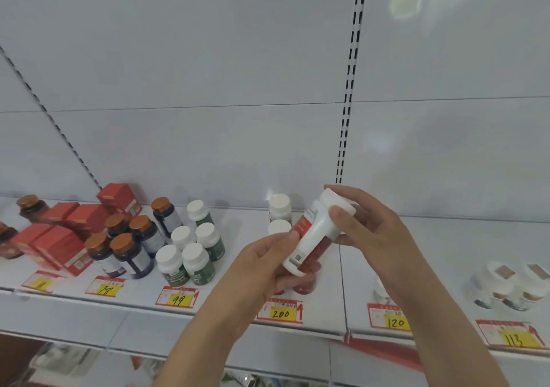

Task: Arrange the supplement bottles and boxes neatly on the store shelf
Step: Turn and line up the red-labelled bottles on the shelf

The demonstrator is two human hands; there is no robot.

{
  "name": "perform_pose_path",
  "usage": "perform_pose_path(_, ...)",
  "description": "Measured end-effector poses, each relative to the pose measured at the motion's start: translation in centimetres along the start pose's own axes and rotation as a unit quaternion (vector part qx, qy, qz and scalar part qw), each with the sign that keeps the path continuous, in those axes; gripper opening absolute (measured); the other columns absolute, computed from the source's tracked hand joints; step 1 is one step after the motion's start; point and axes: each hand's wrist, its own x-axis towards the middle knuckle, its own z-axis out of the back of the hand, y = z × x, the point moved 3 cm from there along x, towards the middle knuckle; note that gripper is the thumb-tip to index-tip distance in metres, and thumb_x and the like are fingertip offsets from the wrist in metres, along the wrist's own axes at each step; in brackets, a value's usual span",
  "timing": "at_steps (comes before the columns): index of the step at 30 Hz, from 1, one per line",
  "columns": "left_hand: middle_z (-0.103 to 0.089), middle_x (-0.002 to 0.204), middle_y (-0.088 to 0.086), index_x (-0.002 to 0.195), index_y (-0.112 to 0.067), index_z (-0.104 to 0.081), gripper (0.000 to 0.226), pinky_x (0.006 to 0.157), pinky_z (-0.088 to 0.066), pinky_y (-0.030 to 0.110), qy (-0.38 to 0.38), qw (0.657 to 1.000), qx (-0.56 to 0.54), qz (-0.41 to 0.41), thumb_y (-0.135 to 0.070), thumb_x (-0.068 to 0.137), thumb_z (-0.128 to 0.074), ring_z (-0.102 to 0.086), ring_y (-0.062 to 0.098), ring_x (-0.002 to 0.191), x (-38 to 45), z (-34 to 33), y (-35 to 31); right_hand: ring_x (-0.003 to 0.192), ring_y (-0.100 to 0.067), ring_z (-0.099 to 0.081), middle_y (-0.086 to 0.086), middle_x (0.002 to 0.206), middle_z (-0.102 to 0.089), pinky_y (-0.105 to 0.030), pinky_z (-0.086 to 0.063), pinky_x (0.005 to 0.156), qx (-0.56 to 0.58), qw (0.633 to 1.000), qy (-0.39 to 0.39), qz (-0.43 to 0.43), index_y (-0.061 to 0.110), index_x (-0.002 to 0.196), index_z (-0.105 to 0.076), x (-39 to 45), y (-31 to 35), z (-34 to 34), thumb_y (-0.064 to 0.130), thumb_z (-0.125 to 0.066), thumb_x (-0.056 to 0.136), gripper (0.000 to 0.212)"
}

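Both hands hold one red-and-white bottle [312, 237] tilted in the air above the near edge of the shelf [416, 267], its white cap pointing up and to the right. The left hand [262, 264] curls round the bottle's lower end; the right hand [366, 222] pinches the cap between thumb and fingers. Behind the bottle, two white-capped bottles [279, 208] stand on the shelf. To the left stand green bottles with white caps [190, 255], then dark bottles with brown caps [125, 246], then red boxes [62, 243]. Far right sit two blurred white jars [512, 285]. Yellow price tags [281, 313] line the shelf's front edge.
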Motion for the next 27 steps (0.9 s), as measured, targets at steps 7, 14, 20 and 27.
perform_pose_path(7, -0.073, 0.118, 0.001, 0.125, -0.025, -0.066, 0.043, 0.101, -0.052, 0.051, 0.039, 0.996, 0.078, -0.001, -0.053, 0.096, -0.051, -0.069, 0.023, 0.111, 0.1, 0.3, -0.5, 0.087, 0.002, -0.066, 0.024, 0.09, -0.07, -0.01, -0.051, 0.069, -0.148, 0.988, -0.022, 0.034, 0.041, 0.095, -0.065, -0.4, 0.9, -1.6, 0.061, -0.067, 0.063, 0.038)
perform_pose_path(14, -0.068, 0.124, 0.013, 0.127, -0.017, -0.066, 0.042, 0.1, -0.052, 0.055, 0.066, 0.997, -0.024, 0.005, -0.045, 0.099, -0.053, -0.065, 0.032, 0.117, -0.2, 0.4, 0.3, 0.087, 0.003, -0.065, 0.021, 0.089, -0.07, -0.009, -0.05, 0.065, -0.146, 0.989, -0.026, 0.024, 0.039, 0.095, -0.066, -0.8, 0.5, -1.9, 0.06, -0.067, 0.063, 0.039)
perform_pose_path(20, -0.069, 0.124, 0.012, 0.132, -0.011, -0.061, 0.05, 0.099, -0.052, 0.052, 0.079, 0.996, -0.039, -0.005, -0.04, 0.091, -0.067, -0.067, 0.033, 0.112, -0.5, 0.2, 0.9, 0.1, -0.009, -0.07, 0.01, 0.104, -0.075, -0.029, -0.058, 0.085, -0.026, 1.0, -0.006, 0.005, 0.027, 0.11, -0.07, -1.3, -0.1, -1.5, 0.044, -0.063, 0.08, 0.035)
perform_pose_path(27, -0.055, 0.114, -0.02, 0.119, -0.041, -0.056, 0.06, 0.083, -0.045, 0.006, -0.166, 0.886, 0.313, -0.3, -0.019, 0.072, -0.087, -0.055, -0.001, 0.109, -0.9, 0.0, -1.1, 0.096, -0.017, -0.073, 0.002, 0.098, -0.076, -0.033, -0.061, 0.08, 0.012, 0.999, -0.023, -0.04, 0.027, 0.115, -0.068, -0.8, -1.0, -1.2, 0.051, -0.064, 0.075, 0.046)
